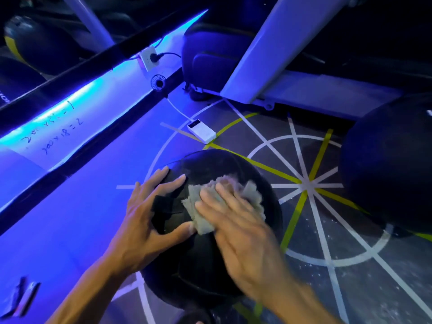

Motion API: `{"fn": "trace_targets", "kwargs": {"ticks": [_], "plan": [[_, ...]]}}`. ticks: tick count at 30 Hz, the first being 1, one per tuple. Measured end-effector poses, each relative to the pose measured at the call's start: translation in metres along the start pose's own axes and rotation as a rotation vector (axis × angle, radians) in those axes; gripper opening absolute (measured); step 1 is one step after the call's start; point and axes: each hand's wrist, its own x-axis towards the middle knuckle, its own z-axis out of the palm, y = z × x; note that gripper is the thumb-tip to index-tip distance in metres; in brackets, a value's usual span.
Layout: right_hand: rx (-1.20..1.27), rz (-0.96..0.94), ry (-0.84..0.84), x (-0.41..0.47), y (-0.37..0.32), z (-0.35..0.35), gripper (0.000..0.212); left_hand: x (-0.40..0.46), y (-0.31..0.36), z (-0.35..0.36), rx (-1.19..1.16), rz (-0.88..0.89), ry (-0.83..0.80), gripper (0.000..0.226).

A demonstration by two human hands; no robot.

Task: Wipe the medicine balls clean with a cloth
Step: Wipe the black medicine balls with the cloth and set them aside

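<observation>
One head-worn view looks steeply down and forward, close over the ball (210, 230) at centre; floor (350, 265) fills 3 o'clock, a lit ledge (93, 108) runs toward 10 o'clock.

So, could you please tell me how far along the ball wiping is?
Nothing shows as finished; no ball's cleanliness can be judged in this light. In hand: the right hand presses the cloth flat on the near ball, while the left hand steadies it. Apparently left: the ball on the right and the balls on the rack.
</observation>
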Motion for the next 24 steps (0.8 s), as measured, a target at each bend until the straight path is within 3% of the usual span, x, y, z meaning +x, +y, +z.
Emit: {"fn": "trace_targets", "kwargs": {"ticks": [2, 5, 6, 10, 12, 15, 16, 21, 24], "plan": [[0.037, 0.068, 0.062, 0.015, 0.023, -0.014, 0.044, 0.001, 0.001, -0.001, -0.012, -0.002, -0.015, 0.082], [0.099, 0.456, 0.179, 0.048, 0.062, -0.04, 0.039, 0.004, 0.008, 0.004, 0.018, 0.015, -0.015, 0.082], [0.11, 0.438, 0.153, 0.055, 0.056, -0.039, 0.037, 0.005, 0.01, 0.006, 0.015, 0.017, -0.012, 0.082], [0.026, -0.005, -0.111, 0.053, 0.009, -0.007, 0.042, 0.008, 0.006, 0.004, 0.025, 0.035, -0.019, 0.078], [0.063, 0.042, -0.078, 0.062, 0.034, -0.016, 0.043, 0.005, 0.005, 0.002, 0.016, 0.031, -0.025, 0.08], [0.085, 0.398, 0.056, 0.079, 0.069, -0.041, 0.041, 0.005, 0.008, 0.005, 0.037, 0.052, -0.027, 0.083], [0.068, 0.393, 0.054, 0.078, 0.063, -0.04, 0.039, 0.006, 0.009, 0.007, 0.034, 0.05, -0.024, 0.083], [0.017, -0.051, -0.061, 0.02, 0.0, -0.002, 0.042, 0.006, -0.002, 0.001, -0.006, 0.033, -0.014, 0.079], [0.067, -0.019, 0.022, -0.007, 0.016, -0.006, 0.048, 0.004, -0.007, -0.002, -0.001, 0.039, -0.029, 0.084]]}}
